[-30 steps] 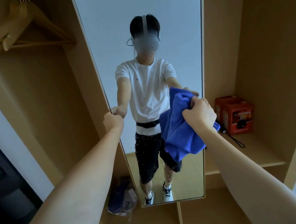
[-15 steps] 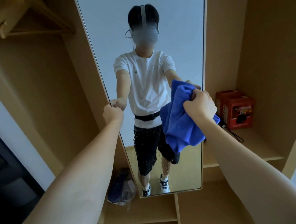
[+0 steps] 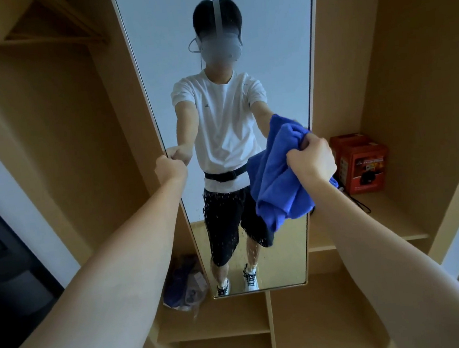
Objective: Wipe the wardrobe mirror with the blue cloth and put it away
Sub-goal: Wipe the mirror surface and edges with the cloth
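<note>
My left hand (image 3: 170,168) clenched on left edge of wardrobe mirror (image 3: 223,95). My right hand (image 3: 312,161) grips bunched blue cloth (image 3: 275,180), fingers curled round top fold; cloth hangs against right side of glass, mid-height. Droplets speckle lower glass. Orange box (image 3: 363,164) on shelf (image 3: 392,222) right of mirror, black cord beside it. Wooden hangers (image 3: 45,26) upper left. Bagged bundle (image 3: 184,284) on low left shelf.
</note>
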A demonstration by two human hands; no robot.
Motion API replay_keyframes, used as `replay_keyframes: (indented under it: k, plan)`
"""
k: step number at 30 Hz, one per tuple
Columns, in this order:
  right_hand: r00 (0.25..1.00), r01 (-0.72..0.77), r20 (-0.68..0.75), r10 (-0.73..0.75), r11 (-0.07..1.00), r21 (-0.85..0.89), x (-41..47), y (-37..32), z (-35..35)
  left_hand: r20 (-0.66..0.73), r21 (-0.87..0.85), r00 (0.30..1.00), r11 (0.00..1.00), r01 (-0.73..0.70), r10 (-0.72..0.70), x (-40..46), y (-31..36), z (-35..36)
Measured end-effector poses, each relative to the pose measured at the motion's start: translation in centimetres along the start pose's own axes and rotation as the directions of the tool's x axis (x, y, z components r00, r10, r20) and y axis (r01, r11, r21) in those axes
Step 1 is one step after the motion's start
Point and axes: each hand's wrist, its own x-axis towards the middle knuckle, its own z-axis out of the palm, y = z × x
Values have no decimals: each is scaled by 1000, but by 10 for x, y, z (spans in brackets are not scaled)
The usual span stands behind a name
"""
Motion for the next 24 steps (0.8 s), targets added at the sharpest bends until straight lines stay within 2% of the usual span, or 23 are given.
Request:
replay_keyframes:
  k: [4,9,12,17,21,24]
  plan:
    - [999,-5,36,7,998,-57,-4,8,5,-1,2,1000,1000,12,-12,0,2,0]
    - [979,-59,183,93,981,-182,-29,38,17,-8,5,1000,1000,17,-17,-2,3,-2]
    - [983,-50,166,73,989,-136,-21,26,9,-13,-2,1000,1000,17,-17,0,2,-1]
    - [1000,-4,22,5,1000,-28,1,-7,-2,-2,-17,1000,1000,18,-18,-3,1,-1]
    - [997,-9,72,16,995,-95,-10,11,13,-19,-13,1000,1000,23,-24,-4,4,-1]
    - [976,-88,186,116,984,-152,-29,32,17,-17,-13,1000,1000,17,-17,-1,3,-2]
